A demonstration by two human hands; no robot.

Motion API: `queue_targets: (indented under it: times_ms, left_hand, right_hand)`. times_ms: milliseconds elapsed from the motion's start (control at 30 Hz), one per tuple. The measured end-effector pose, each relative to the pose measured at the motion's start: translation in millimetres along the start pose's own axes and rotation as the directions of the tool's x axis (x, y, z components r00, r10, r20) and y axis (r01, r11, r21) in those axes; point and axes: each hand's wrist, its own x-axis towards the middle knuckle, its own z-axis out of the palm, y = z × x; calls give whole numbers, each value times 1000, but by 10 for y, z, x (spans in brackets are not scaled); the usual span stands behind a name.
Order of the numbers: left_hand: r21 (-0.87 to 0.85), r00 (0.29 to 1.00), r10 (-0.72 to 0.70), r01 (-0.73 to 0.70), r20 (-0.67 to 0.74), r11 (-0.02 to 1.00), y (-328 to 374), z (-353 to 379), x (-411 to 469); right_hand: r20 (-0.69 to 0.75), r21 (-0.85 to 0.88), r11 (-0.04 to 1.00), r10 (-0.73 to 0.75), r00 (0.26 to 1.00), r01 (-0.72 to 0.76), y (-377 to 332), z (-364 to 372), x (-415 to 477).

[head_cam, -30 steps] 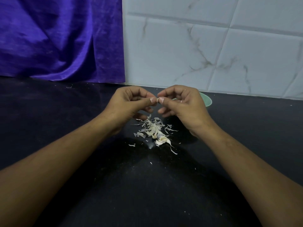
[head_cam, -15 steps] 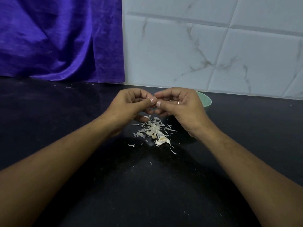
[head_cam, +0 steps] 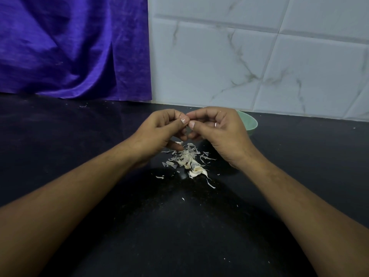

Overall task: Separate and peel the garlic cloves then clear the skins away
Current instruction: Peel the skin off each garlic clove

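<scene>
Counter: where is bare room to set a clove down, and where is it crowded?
Free: the counter left of the left hand, below the purple curtain; and right of the green bowl, along the tiled wall. Crowded: the garlic skin pile beneath both hands, the bowl just behind the right hand.

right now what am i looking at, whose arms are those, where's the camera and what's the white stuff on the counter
No machine here: these are a person's two bare arms, in one picture from a camera worn on their head, looking forward and down. The left hand and right hand meet above a black counter. Their fingers pinch something small, probably a garlic clove, though it is hidden. The white stuff is a pile of garlic skins below the hands. A green bowl stands behind the right hand, partly hidden by it. Further back are a purple cloth and a tiled wall.
</scene>
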Motion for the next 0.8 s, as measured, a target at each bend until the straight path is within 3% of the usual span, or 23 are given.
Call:
queue_targets:
  times_ms: [400,600,800]
  left_hand:
    - [-218,997,-54,63,47,974,60,47,-12]
    - [-278,996,-83,91,40,956,87,22,-8]
    - [-120,997,-68,63,-41,991,33,1,8]
  right_hand:
    - [-36,-100,982,-162,986,158,6,11,-6]
    - [-49,27,997,-74,996,76,-4,11,0]
    - [-85,186,982,49,995,-33,-10,-8,12]
